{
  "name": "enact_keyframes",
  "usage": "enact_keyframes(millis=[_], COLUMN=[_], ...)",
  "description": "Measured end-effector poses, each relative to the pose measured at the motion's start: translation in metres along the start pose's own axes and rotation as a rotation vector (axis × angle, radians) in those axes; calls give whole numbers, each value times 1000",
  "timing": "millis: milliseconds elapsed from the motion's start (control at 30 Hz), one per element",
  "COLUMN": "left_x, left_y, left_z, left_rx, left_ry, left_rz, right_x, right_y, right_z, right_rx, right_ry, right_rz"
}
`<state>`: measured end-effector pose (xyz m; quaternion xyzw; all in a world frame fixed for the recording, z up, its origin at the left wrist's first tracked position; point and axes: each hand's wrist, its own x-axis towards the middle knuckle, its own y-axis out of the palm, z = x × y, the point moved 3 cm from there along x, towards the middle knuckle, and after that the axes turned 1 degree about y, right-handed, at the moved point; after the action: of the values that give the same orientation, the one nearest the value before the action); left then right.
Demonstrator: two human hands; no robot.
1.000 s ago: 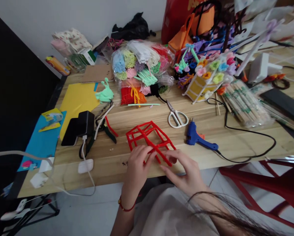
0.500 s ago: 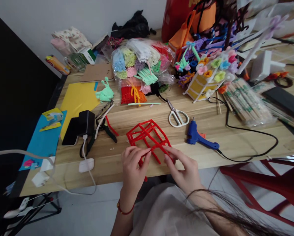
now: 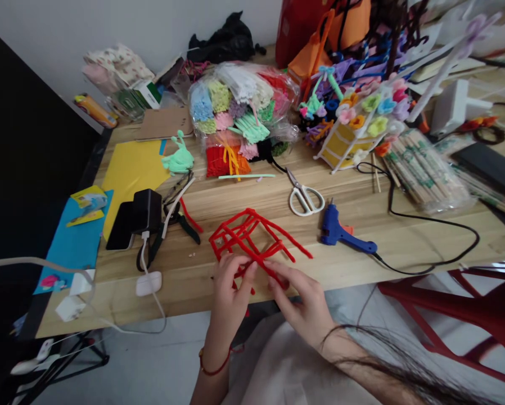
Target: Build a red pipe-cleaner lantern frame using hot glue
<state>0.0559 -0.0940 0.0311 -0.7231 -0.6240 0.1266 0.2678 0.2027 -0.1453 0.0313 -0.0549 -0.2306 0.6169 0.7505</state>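
A red pipe-cleaner frame with several struts is held at the table's front edge. My left hand grips its near left part, thumb and index finger pinched together. Close beside it, my right hand pinches a near strut of the same frame. Two free red ends stick out to the right, above my right hand. Part of the frame's near side is hidden by my fingers. White-handled scissors and a blue glue gun lie to the right of the frame.
Bagged pipe cleaners and a white and yellow flower basket stand at the back. Wrapped sticks lie right. On the left are a black charger, pliers and a white earphone case. A red stool stands lower right.
The red frame has turned and shifted slightly left, and its free ends now point right. My right hand has moved a little left and down, closer to my left hand.
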Motion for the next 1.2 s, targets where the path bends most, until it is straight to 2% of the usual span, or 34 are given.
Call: enact_keyframes(millis=[200, 400, 467, 567, 600, 633, 667, 767, 800, 900, 967, 1000, 1100, 1167, 1200], left_x=[-4, -4, -3, -1, -1, 0, 1, 1, 1, -4, -9, -11, -15, -13, -10], left_y=[2, 2, 1, 2, 4, 6, 10, 26, 31, 44, 43, 38, 15, 2, -2], left_z=[1, 7, 13, 22, 24, 27, 29, 35, 38, 44, 44, 41, 16, -7, -17], left_rx=[-166, -275, -310, -473, -550, -625, -689, -793, -790, -633, -483, -401, -81, 133, 208], left_ry=[-123, -211, -229, -270, -286, -296, -299, -278, -264, -205, -155, -114, 115, 268, 310], left_rz=[17, -55, -98, -177, -205, -231, -252, -260, -242, -158, -183, -236, -435, -411, -310], right_x=[1, -2, -7, -11, -10, -8, -3, 12, 16, 22, 22, 22, 20, 20, 20], right_y=[-1, -9, -16, -31, -36, -38, -38, -29, -27, -23, -22, -21, -19, -18, -17], right_z=[4, 18, 22, 16, 11, 5, -1, -12, -12, -6, -4, -4, -9, -12, -12], right_rx=[-31, -46, -43, -48, -25, 28, 116, 496, 599, 723, 730, 729, 725, 729, 731], right_ry=[-67, -192, -194, -69, 11, 97, 191, 445, 505, 601, 622, 631, 613, 584, 573], right_rz=[5, 152, 63, -298, -388, -416, -376, -97, -48, -81, -100, -99, -62, -16, 3])
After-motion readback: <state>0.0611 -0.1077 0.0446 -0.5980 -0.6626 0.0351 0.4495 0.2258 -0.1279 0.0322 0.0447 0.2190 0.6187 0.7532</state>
